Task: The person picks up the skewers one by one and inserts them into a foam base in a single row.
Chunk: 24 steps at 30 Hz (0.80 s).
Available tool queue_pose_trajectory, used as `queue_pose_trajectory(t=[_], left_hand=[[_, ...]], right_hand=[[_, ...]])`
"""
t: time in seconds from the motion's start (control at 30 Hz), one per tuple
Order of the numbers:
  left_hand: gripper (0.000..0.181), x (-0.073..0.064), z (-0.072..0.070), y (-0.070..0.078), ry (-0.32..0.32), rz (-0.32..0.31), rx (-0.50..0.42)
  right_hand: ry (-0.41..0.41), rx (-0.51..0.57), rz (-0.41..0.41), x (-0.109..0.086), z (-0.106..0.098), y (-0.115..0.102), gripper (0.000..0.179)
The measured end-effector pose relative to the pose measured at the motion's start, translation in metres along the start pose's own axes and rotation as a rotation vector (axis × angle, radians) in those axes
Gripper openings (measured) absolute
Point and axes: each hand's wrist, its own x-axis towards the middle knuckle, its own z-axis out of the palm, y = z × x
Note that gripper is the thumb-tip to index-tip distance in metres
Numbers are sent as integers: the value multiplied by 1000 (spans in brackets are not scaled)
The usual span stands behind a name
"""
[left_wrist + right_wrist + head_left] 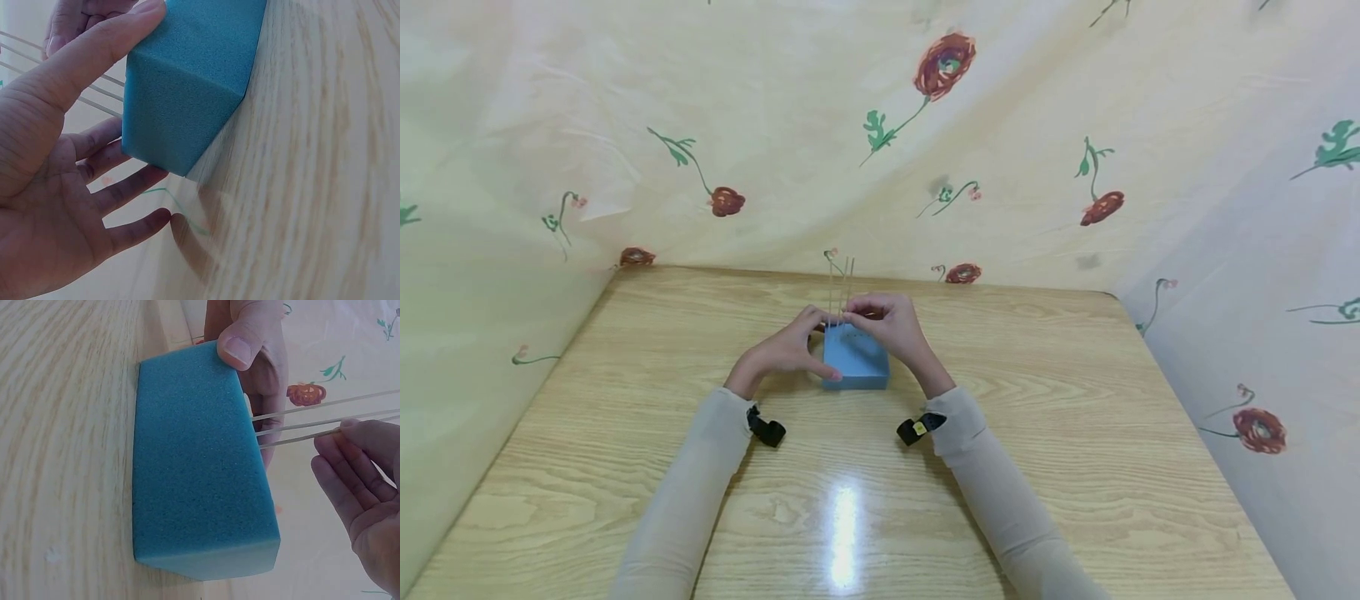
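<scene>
your left hand [786, 348], spread with its fingers nearly straight, and your right hand [891, 325], thumb and fingertips drawn into a pinch, faced each other. flowered cloth [820, 150] hung behind the wood-grain table [1037, 375]. on that table, between your hands, sat a blue foam block [857, 367]; your left thumb rested on its near left corner while the other fingers reached along its left side toward the back. what your right hand pinched was a thin pale stick [294, 440], roughly upright, low on its length, just above the foam's far left part. it lay to the left of your right palm; two similar sticks [325, 405] rose beside it, farther left. you couldn't tell whether its foot was sunk in. small dark spots [854, 335] dotted the block's top.
</scene>
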Motion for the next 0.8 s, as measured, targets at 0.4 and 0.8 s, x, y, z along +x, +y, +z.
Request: queue_pose_trajectory(t=[0.4,0.8], left_hand=[[87,0,2,-1,2,-7,-6],[88,-1,2,0,1,-3,-10]], right_hand=[[-18,27,51,-2,-2,-1,11],[-27,30,71,-3,-3,-3,13]])
